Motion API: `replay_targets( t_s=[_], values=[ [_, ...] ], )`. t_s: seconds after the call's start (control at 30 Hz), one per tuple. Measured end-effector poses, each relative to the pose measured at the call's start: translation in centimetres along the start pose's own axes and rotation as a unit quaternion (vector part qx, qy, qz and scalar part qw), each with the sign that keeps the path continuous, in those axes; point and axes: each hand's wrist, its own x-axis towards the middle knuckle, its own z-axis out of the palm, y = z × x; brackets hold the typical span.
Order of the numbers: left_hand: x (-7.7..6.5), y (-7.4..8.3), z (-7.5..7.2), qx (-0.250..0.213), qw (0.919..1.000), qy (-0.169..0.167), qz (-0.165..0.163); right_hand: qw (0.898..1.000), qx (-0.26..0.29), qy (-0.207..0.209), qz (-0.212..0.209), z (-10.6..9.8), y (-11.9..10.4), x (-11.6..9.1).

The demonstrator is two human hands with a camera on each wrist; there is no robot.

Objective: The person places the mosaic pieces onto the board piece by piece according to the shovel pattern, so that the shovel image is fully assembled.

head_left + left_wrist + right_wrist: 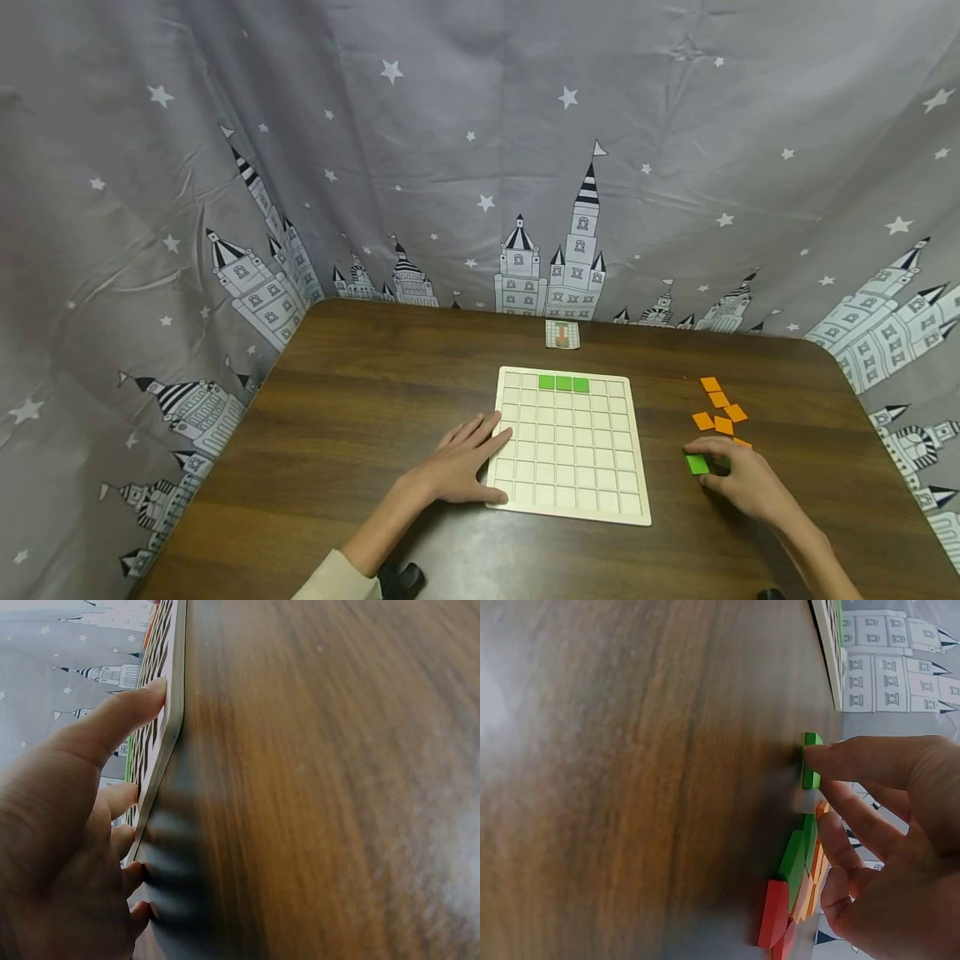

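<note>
A pale wooden grid board (pixel 566 457) lies on the dark wood table, with three green tiles (pixel 563 383) side by side in its far row. My left hand (pixel 461 471) rests at the board's left edge, fingers spread and thumb touching the near left corner. To the right of the board, my right hand (pixel 738 479) pinches a green square tile (pixel 697 464) between thumb and fingers, low at the tabletop. In the right wrist view the thumb covers part of that tile (pixel 811 778).
Loose orange tiles (pixel 718 400) lie scattered just beyond my right hand. The right wrist view also shows more green tiles (pixel 792 856) and red tiles (pixel 773 913) by them. A small printed card (pixel 562 334) lies behind the board, before a grey castle-print curtain (pixel 465 167).
</note>
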Motion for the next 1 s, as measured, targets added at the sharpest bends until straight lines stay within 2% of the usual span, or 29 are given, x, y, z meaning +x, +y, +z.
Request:
replay_targets(
  t_s=[0.13, 0.37, 0.57, 0.87, 1.0],
  values=[
    [0.0, 0.0, 0.0, -0.001, 1.0000, 0.000, 0.002, 1.000, -0.006, 0.005, -0.004, 0.1, 0.3, 0.0],
    [0.0, 0.0, 0.0, -0.007, 1.0000, -0.003, 0.002, 1.000, 0.006, -0.005, 0.009, 0.0, 0.5, 0.0],
    [0.0, 0.0, 0.0, -0.011, 0.9999, -0.001, 0.001, 1.000, 0.004, 0.003, 0.018, 0.0, 0.6, -0.1],
    [0.0, 0.0, 0.0, -0.008, 1.0000, -0.001, 0.001, 0.999, 0.015, -0.009, 0.039, -0.5, 0.9, 0.0],
    [0.0, 0.1, 0.0, -0.007, 1.0000, 0.001, 0.004, 0.998, 0.021, 0.004, 0.060, -1.0, 1.1, 0.2]
  ],
)
